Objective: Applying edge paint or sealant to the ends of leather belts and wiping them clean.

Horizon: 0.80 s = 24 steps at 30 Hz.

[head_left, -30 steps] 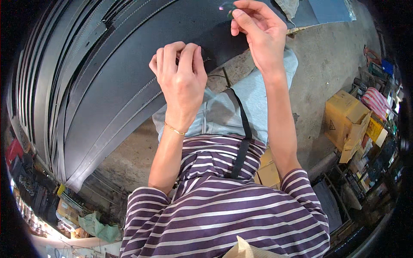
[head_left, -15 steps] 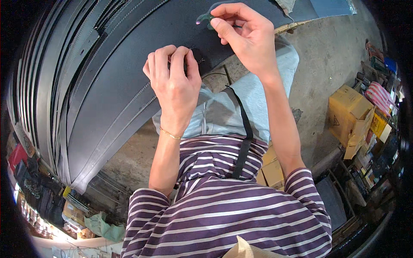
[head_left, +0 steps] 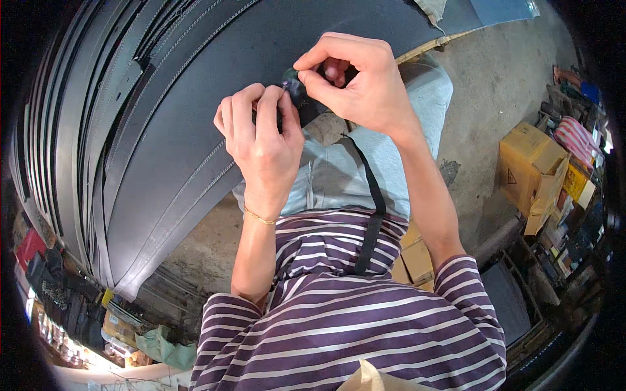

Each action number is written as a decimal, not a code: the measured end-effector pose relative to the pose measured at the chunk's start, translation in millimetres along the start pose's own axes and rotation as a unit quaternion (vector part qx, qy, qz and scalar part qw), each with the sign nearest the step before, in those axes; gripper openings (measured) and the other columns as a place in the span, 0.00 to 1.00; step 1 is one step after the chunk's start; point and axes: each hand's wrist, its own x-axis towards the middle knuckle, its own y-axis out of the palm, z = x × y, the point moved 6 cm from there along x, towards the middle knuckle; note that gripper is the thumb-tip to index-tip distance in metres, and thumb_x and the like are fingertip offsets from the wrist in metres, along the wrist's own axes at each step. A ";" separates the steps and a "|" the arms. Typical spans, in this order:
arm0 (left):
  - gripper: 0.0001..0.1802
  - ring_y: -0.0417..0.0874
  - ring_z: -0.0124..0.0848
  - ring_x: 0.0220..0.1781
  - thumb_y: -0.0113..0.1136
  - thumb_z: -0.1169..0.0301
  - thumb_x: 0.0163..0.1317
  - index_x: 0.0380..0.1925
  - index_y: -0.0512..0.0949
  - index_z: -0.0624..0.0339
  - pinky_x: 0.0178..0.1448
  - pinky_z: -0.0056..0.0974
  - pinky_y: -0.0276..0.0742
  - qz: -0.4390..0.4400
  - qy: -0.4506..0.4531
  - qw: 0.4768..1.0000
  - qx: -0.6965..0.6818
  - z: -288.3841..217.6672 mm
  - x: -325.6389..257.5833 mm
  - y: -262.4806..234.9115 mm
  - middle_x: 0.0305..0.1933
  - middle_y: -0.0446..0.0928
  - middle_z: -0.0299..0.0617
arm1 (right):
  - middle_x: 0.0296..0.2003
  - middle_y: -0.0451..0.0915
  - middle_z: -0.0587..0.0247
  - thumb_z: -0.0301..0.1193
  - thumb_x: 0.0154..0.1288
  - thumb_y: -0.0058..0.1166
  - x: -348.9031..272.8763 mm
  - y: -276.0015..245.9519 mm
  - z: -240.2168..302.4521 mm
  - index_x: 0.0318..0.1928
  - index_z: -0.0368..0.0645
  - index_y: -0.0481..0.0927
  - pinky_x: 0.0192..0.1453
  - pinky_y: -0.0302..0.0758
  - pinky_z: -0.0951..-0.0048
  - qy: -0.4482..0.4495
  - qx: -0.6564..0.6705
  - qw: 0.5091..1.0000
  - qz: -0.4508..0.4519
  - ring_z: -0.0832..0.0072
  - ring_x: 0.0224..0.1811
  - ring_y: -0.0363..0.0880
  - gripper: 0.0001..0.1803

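Note:
Between the thumb and forefinger of my right hand (head_left: 355,81) is a small dark green piece (head_left: 293,77) that looks thin and glossy. Its exact kind is too small and dark to tell. My left hand (head_left: 261,127) rests at the near edge of a wide black sheet (head_left: 176,143), fingers curled down. Something dark shows between those fingers, but I cannot make out what it is. The green piece is close beside the left fingertips. Light stitch lines run along the sheet, which looks like leather or rubber.
Long black stitched strips (head_left: 72,130) lie layered at the left. A pale scrap (head_left: 433,10) and a blue sheet (head_left: 502,10) are at the far edge. An open cardboard box (head_left: 531,166) stands at right beside a red-striped bundle (head_left: 577,138). Pale green cloth (head_left: 166,348) lies lower left.
My right hand has come down and left with the green piece, bringing it beside the left fingers. My left hand has shifted slightly downward, still curled at the sheet's edge.

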 end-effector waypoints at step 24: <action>0.11 0.81 0.41 0.41 0.71 0.81 0.50 0.34 0.83 0.62 0.46 0.43 0.76 -0.010 0.012 1.000 -0.001 1.3 -3.8 -2.5 0.40 0.79 0.43 | 0.25 0.81 0.62 0.24 0.51 0.64 0.2 2.2 2.4 0.30 0.40 0.82 0.29 0.74 0.72 -0.012 -0.011 1.000 0.023 0.71 0.23 0.78 0.04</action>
